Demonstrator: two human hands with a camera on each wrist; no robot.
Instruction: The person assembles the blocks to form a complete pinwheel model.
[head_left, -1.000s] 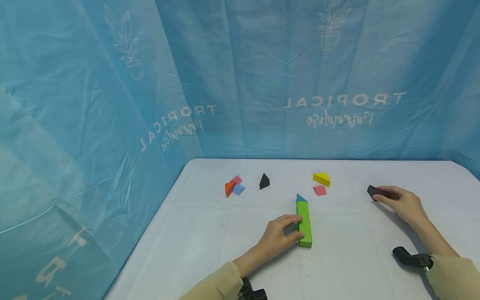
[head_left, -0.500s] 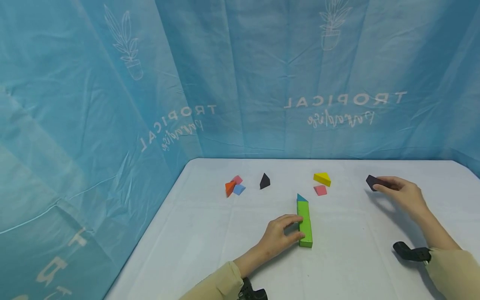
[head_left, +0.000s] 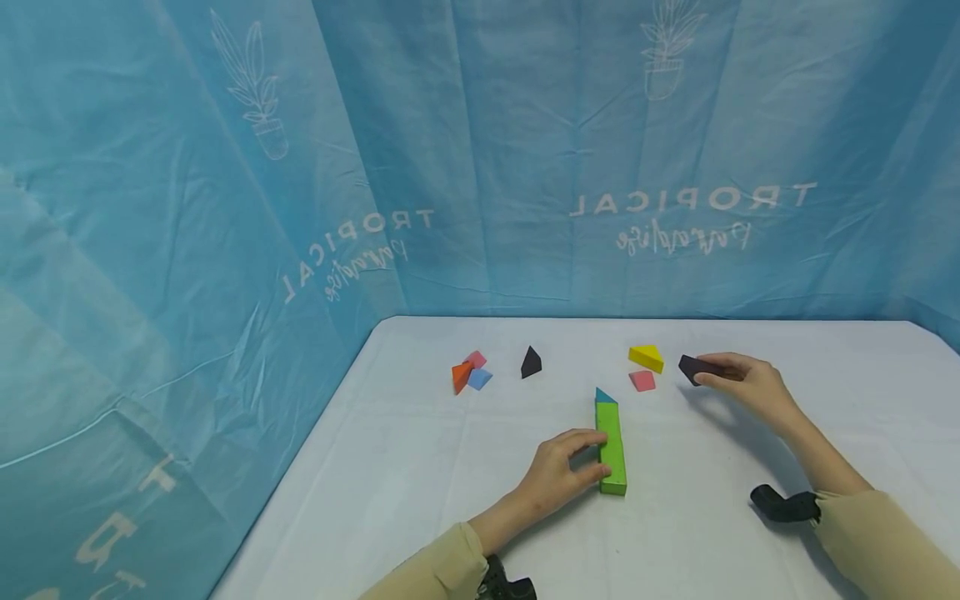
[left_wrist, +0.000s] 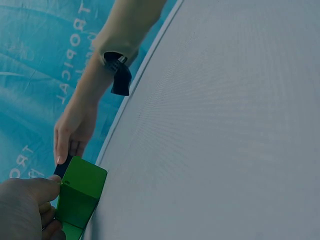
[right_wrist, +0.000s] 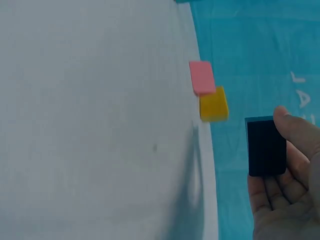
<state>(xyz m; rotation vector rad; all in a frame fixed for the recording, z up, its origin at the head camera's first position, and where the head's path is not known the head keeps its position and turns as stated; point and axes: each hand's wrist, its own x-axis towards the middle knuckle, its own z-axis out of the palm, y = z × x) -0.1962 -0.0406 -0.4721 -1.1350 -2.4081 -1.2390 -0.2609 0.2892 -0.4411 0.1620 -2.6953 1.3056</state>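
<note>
Right hand [head_left: 757,390] pinching black angular block [head_left: 694,369], yellow triangular wedge [head_left: 646,358] left of that hand, left hand [head_left: 557,468] half-spread, touching long green bar [head_left: 613,457]

L sleeve [head_left: 438,564]: long, plain, pale khaki/olive-beige, soft-looking fabric w/ creases, bunched a bit nr the cuff. R sleeve [head_left: 877,537]: same col. & type, loose fit, also narrowing at the cuff. Cuffs stop short of the wrists; L hand [head_left: 561,477] & R hand [head_left: 756,393] are bare. Each arm also wears a blk unit by the cuff. L unit [head_left: 506,583] is partly cut off by the frame's btm edge. R unit [head_left: 783,505] shows better: smooth, rounded, bent approx. like a pipe elbow. L wrist view gives it a flared end, plus small lighter bits, poss. metal, nr its base; too small to ID.
</note>
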